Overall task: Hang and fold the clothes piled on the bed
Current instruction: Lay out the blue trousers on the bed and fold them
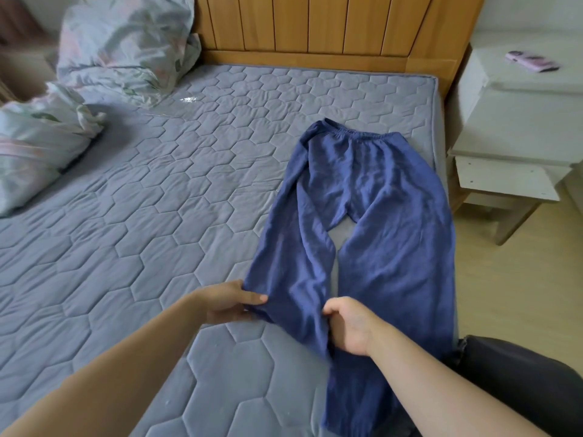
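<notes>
**Blue trousers spread for folding**

Laid flat on the grey quilted mattress (157, 190) near its right edge: a pair of soft, dark blue cotton trousers (372, 190) with an elastic waistband, waist toward the wooden headboard (315, 23), legs toward the viewer. Left hand (230, 299) pinching the outer edge of the left-lying leg, thumb on top. Right hand (347, 326) gripping the inner edge of that same leg, fingers curled into the cloth.

Likely light, limp and creasing readily; no stiffness to hold a shape, so best taken at seams, hems or waistband and kept taut while folding leg over leg. Not slippery, not fragile.

No containers in view. Floral bedding (123, 42) bunched at the far left; white bedside cabinet (517, 121) carrying a small pink object (533, 61).
</notes>
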A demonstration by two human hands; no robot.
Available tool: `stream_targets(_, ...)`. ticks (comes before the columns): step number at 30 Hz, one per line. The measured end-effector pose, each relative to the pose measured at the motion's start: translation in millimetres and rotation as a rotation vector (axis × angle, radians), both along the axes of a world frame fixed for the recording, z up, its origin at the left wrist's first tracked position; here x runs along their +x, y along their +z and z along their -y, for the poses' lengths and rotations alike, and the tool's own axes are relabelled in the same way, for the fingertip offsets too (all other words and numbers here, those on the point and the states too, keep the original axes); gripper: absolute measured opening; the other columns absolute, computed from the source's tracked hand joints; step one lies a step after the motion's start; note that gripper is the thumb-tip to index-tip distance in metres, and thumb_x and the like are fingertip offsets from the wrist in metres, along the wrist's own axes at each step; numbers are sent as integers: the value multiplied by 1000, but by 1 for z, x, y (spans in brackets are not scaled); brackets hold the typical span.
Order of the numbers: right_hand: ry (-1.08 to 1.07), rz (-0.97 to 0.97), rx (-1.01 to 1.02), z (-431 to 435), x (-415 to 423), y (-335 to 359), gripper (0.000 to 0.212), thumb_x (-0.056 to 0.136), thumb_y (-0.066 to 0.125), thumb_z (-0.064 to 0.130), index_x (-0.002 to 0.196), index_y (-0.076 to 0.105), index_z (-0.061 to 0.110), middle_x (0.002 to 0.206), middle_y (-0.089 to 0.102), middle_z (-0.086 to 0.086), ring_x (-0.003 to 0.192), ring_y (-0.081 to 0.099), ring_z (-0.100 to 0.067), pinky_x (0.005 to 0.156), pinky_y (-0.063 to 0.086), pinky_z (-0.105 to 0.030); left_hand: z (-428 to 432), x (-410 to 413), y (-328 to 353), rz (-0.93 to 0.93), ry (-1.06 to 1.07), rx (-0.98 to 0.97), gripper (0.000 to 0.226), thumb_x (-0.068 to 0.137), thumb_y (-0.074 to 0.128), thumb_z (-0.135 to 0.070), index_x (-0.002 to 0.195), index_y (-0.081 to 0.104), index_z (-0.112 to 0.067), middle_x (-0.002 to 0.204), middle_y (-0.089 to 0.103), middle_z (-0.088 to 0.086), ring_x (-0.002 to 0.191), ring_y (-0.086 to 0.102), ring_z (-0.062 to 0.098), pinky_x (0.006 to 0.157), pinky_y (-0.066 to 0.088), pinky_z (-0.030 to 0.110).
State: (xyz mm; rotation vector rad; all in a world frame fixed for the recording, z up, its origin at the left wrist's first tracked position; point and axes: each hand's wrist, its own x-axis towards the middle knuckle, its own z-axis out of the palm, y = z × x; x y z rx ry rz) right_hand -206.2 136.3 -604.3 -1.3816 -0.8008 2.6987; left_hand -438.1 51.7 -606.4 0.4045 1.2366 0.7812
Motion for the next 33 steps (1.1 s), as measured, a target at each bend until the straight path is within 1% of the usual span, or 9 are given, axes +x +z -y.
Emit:
stream_targets(2,-83,-90,-50,1,4,11,53,91,29,1,53,67,-1,56,64,-9,51,64,-16,54,50,-21,5,0,7,96,82,87,82,35,98,-19,109,68,0,111,68,20,97,68,32,75,58,38)
stream_targets(4,-70,-184,-131,4,6,15,36,84,35,-1,82,71,-8,78,69,-16,73,69,-23,72,55,-30,11,-6,10,129,143,97,70,30,98,-20,92,75,1,97,71,20,83,71,30,65,58,35)
stream_targets(9,424,75,3,14,10,-18,29,90,32,5,95,61,1,76,71,-11,68,69,-22,70,56,-34,37,-14,6,-90,-281,-138,81,44,96,-35,111,65,0,111,69,17,98,68,26,87,53,35)
stream_targets(15,84,137,127,19,-1,-32,17,95,51,10,108,62,6,83,73,-9,81,67,-23,68,55,-33,57,-14,-1,-143,-324,-167,82,32,98,-32,103,68,-5,102,73,10,90,70,19,76,56,29)
stream_targets(20,448,235,104,27,-5,-23,13,96,48,8,96,60,3,83,69,-12,74,68,-24,72,55,-37,60,-19,-4,-258,-548,-277,36,70,79,-14,104,66,-12,98,73,1,95,67,18,90,54,35)
stream_targets(22,522,314,189,26,-6,-25,10,95,53,13,99,58,5,89,64,-12,76,63,-24,74,51,-36,51,-22,2,-429,-687,-360,26,83,73,-21,106,61,-15,88,73,-6,89,67,15,77,57,29)
stream_targets(26,-43,248,188,13,-14,-33,14,92,61,14,103,62,5,90,68,-12,80,64,-25,64,52,-36,20,-20,9,-521,-268,-280,33,89,64,-35,111,60,-10,97,70,3,79,70,15,64,58,30)
stream_targets(28,-191,234,191,9,-18,-35,11,92,61,13,101,63,6,91,69,-12,82,66,-25,63,52,-35,7,-12,1,-564,-27,-234,40,85,71,-32,113,61,-6,104,68,8,89,69,23,72,58,37)
stream_targets(33,4,435,409,4,-18,-30,15,86,59,3,100,62,-2,82,68,-17,70,67,-29,58,56,-38,-17,5,-2,-1427,-501,-279,36,90,55,-14,125,56,-6,128,58,10,116,57,30,94,48,36)
